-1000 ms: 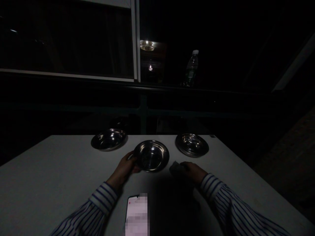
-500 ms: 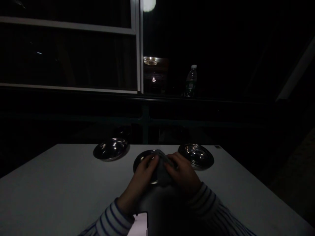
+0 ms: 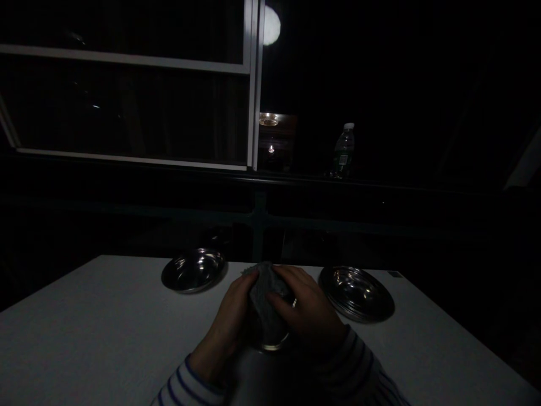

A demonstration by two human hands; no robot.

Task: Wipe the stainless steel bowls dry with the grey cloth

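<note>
The scene is very dark. My left hand [image 3: 226,324] is wrapped around the left rim of a steel bowl [image 3: 273,344] that is lifted and tilted toward me. Only its lower rim shows between my hands. My right hand [image 3: 306,310] presses a grey cloth [image 3: 264,293] into the bowl, fingers curled over it. Both striped sleeves show at the bottom edge.
A second steel bowl [image 3: 193,270] sits on the white table [image 3: 84,338] at the back left. A stack of steel bowls [image 3: 357,293] sits at the back right. Behind the table, a dark ledge carries a water bottle [image 3: 343,151] beside a window frame [image 3: 252,84].
My right hand brought the cloth from the table onto the middle bowl. Both hands drew the bowl up and toward me. The camera view rose, and the phone dropped out of sight.
</note>
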